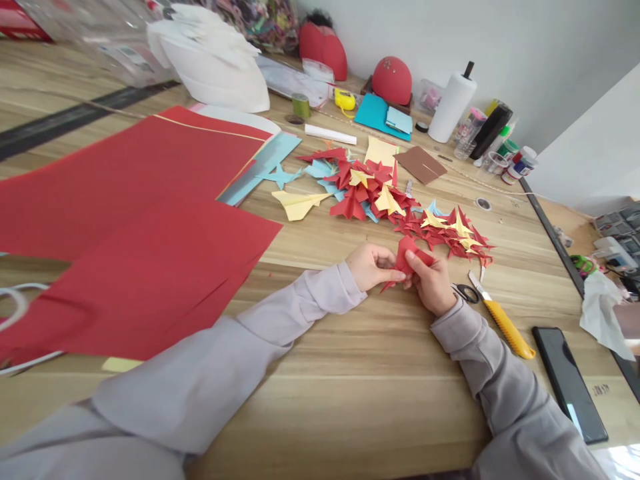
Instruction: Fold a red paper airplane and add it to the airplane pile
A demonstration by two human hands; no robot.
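Between my two hands is a small folded piece of red paper [406,256], held above the wooden table. My left hand [371,267] pinches its lower left edge between thumb and fingers. My right hand [434,281] grips it from the right, thumb lying on top. Just beyond my hands lies a heap of folded red, yellow and blue paper shapes [370,190], spreading to the right. A yellow folded paper plane [299,205] sits at the heap's left side.
Large red sheets [150,267] cover the left. Right of my hands lie black-handled scissors [467,293], a yellow cutter [507,328] and a phone [570,383]. Bottles, a white roll [453,107] and a tape measure [345,100] stand at the back.
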